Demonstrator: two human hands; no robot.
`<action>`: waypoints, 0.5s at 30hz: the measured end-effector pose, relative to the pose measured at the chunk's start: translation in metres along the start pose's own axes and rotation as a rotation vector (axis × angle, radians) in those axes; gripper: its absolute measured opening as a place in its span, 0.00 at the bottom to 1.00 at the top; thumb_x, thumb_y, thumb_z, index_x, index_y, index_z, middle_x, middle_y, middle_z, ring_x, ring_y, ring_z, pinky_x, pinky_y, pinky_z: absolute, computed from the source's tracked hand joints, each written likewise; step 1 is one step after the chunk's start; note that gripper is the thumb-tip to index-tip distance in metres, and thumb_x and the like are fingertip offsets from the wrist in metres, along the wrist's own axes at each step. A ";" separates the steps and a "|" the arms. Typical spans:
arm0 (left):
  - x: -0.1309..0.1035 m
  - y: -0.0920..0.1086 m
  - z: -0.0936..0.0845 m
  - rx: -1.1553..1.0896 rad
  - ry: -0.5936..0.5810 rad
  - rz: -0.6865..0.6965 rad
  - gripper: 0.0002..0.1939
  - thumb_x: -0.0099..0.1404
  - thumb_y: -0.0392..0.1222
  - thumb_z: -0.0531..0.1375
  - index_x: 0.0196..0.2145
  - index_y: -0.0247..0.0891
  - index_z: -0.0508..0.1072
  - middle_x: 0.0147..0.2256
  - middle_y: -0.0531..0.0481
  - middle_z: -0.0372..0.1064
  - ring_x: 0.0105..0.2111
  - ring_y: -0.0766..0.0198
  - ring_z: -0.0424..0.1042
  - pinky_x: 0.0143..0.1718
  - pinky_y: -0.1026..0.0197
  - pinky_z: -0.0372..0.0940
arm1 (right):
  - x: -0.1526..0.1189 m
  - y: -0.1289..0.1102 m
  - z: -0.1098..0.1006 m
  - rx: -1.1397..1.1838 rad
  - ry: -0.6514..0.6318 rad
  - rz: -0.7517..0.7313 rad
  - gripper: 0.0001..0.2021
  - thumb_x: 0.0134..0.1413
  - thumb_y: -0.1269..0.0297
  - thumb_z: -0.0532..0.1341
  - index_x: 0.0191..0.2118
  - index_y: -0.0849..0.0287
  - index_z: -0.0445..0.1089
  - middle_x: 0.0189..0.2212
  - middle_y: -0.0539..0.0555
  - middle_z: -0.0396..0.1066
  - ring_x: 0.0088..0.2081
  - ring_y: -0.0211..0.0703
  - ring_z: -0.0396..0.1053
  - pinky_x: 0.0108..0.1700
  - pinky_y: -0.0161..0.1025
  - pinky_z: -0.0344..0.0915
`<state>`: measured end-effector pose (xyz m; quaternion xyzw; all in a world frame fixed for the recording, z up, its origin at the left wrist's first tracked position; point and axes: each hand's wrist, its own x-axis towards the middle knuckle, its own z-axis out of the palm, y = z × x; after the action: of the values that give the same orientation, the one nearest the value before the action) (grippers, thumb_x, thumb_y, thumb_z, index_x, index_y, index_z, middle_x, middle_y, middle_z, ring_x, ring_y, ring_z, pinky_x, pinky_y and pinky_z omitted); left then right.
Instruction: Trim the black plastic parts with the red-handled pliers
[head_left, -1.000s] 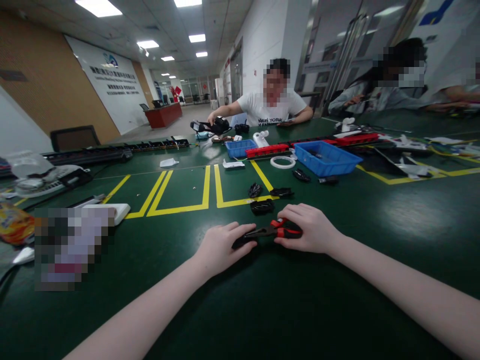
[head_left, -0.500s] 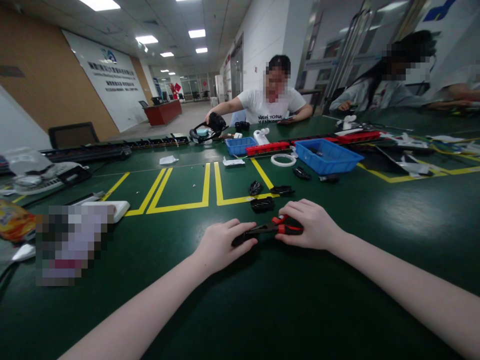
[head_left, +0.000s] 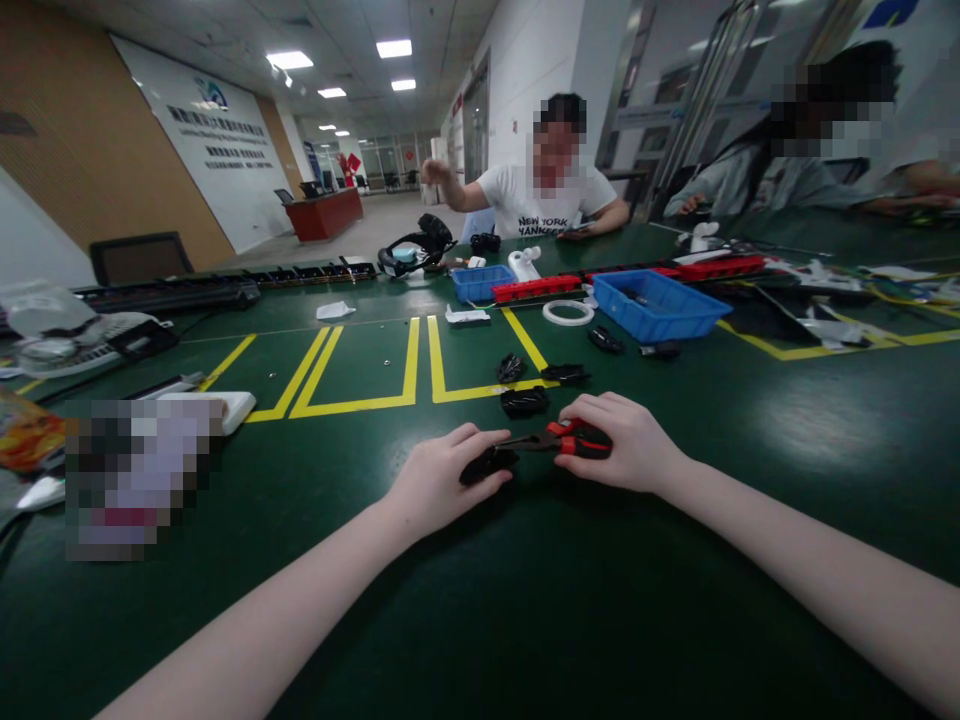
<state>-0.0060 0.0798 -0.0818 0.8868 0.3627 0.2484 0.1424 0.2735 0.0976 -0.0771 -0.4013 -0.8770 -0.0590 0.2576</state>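
My right hand (head_left: 626, 442) grips a pair of pliers (head_left: 581, 441) with red and black handles and long jaws pointing left. My left hand (head_left: 446, 475) pinches a small black bundle (head_left: 486, 465) between thumb and fingers; its exact kind I cannot make out. The jaws of the pliers reach the upper side of this bundle. Whether they bite on something thin there is too small to tell. Just beyond my hands lie several similar black bundles (head_left: 525, 402), which look like coiled cables.
Farther back stand a large blue bin (head_left: 660, 308), a small blue bin (head_left: 482, 284) and a white ring (head_left: 568, 313). Yellow tape (head_left: 360, 408) marks the green table (head_left: 570, 600). At left lie a blurred-out flat object (head_left: 142, 480) and a white box (head_left: 240, 410). A person (head_left: 551, 200) sits opposite.
The person opposite has let go of the black strapped device and raised that hand. The pliers and the black bundle have shifted slightly in my hands, which stay in nearly the same place.
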 end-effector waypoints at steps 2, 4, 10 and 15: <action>0.000 -0.001 0.000 -0.003 0.015 0.008 0.21 0.69 0.44 0.60 0.58 0.43 0.66 0.46 0.49 0.71 0.39 0.61 0.76 0.39 0.59 0.73 | 0.000 -0.001 0.000 0.007 0.000 -0.019 0.17 0.51 0.47 0.64 0.38 0.57 0.70 0.34 0.56 0.77 0.32 0.47 0.72 0.36 0.45 0.66; -0.001 -0.002 0.001 -0.010 0.022 0.017 0.22 0.69 0.44 0.61 0.58 0.43 0.65 0.47 0.49 0.71 0.41 0.60 0.76 0.41 0.58 0.73 | 0.000 -0.001 0.000 0.012 -0.001 -0.041 0.17 0.51 0.48 0.65 0.38 0.57 0.69 0.34 0.56 0.77 0.33 0.47 0.73 0.37 0.45 0.66; -0.001 -0.006 0.001 -0.006 0.018 0.047 0.24 0.67 0.43 0.63 0.59 0.44 0.63 0.48 0.49 0.70 0.42 0.60 0.76 0.41 0.58 0.74 | 0.001 -0.001 -0.001 0.023 -0.021 -0.091 0.18 0.51 0.48 0.65 0.39 0.58 0.69 0.33 0.56 0.76 0.33 0.47 0.73 0.38 0.45 0.66; -0.001 -0.006 0.001 0.013 0.024 0.057 0.25 0.66 0.43 0.64 0.59 0.43 0.64 0.46 0.49 0.70 0.40 0.61 0.76 0.38 0.60 0.73 | 0.002 -0.001 -0.002 0.015 -0.032 -0.103 0.18 0.51 0.49 0.65 0.39 0.57 0.69 0.33 0.55 0.76 0.33 0.46 0.73 0.39 0.45 0.65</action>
<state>-0.0090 0.0831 -0.0857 0.8948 0.3404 0.2604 0.1250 0.2728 0.0978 -0.0745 -0.3547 -0.9009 -0.0589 0.2431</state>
